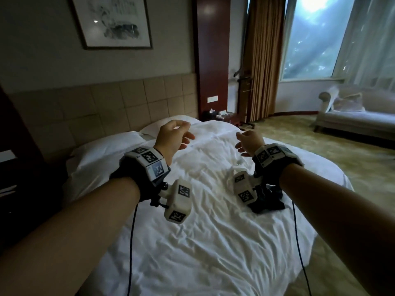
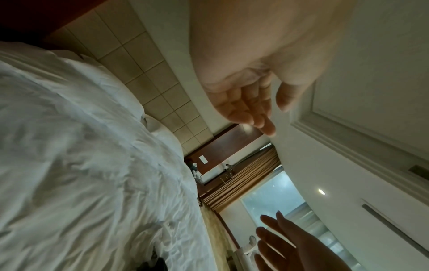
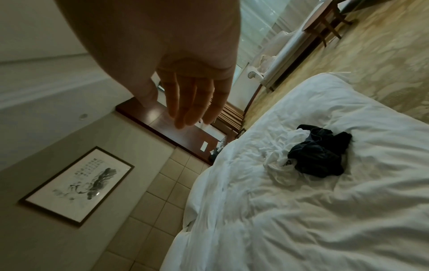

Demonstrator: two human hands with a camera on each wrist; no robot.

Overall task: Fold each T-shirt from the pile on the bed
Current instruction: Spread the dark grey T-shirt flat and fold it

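Note:
A small crumpled pile lies on the white bed (image 1: 213, 242): a dark T-shirt (image 3: 319, 155) beside a white T-shirt (image 3: 276, 163) with a small label. In the head view only a corner of the dark T-shirt (image 1: 268, 205) shows under my right wrist. My left hand (image 1: 175, 135) and right hand (image 1: 248, 142) hover above the bed, palms facing each other, fingers relaxed, holding nothing. The wrist views show the left hand (image 2: 253, 108) and the right hand (image 3: 190, 99) empty in the air.
Pillows (image 1: 106, 146) lie against the tiled headboard (image 1: 106, 107) at the far left. A nightstand (image 1: 224, 117) stands beyond the bed. Carpeted floor (image 1: 320, 137) and a pale sofa (image 1: 354, 116) are at the right under the window. Cables hang from both wrists.

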